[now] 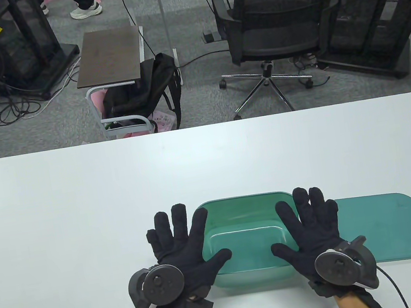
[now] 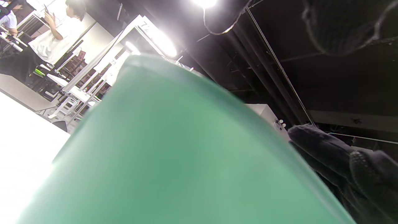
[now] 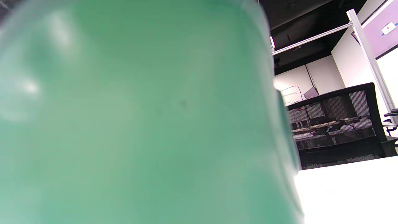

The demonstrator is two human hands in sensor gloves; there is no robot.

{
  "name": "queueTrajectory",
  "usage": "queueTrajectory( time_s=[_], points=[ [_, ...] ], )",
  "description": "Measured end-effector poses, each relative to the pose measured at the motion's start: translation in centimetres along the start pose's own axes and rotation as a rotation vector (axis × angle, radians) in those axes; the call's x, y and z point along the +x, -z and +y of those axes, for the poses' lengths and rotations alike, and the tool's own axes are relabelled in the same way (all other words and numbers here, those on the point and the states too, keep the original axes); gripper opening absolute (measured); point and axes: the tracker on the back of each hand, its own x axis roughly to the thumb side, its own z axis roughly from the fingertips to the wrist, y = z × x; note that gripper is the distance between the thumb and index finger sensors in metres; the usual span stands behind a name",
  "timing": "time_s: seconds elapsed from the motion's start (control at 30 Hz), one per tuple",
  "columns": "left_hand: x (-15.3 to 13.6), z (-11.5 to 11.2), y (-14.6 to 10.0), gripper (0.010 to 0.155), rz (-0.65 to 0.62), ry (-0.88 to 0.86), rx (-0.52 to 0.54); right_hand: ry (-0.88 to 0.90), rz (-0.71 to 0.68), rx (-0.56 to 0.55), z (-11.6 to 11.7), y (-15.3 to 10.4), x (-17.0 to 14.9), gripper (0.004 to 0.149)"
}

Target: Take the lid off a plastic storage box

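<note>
A translucent green plastic storage box (image 1: pixel 244 239) stands open on the white table (image 1: pixel 81 205) near its front edge. Its flat green lid (image 1: pixel 390 225) lies on the table to the right of the box, partly behind my right hand. My left hand (image 1: pixel 182 243) is spread flat over the box's left end, thumb over the opening. My right hand (image 1: pixel 308 225) is spread over the box's right end, thumb over the opening. Neither hand grips anything. The box's green wall fills the left wrist view (image 2: pixel 174 155) and the right wrist view (image 3: pixel 140 124), blurred and very close.
Beyond the table's far edge are a black office chair (image 1: pixel 279 29), a small side table (image 1: pixel 110 56) with a black backpack (image 1: pixel 144 89), and black equipment racks (image 1: pixel 13 48) on the grey floor.
</note>
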Motion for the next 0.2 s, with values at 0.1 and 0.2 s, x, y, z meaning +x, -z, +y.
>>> queueTrajectory(
  time_s=[0.1,0.2],
  points=[
    [0.03,0.01,-0.03,0.093,0.001,-0.001,-0.001,0.0,0.003,-0.002,-0.05,0.01,-0.05,0.081],
    [0.02,-0.08,-0.06,0.093,0.005,-0.001,-0.008,0.002,0.005,0.0,-0.02,0.07,-0.08,0.08]
  ],
)
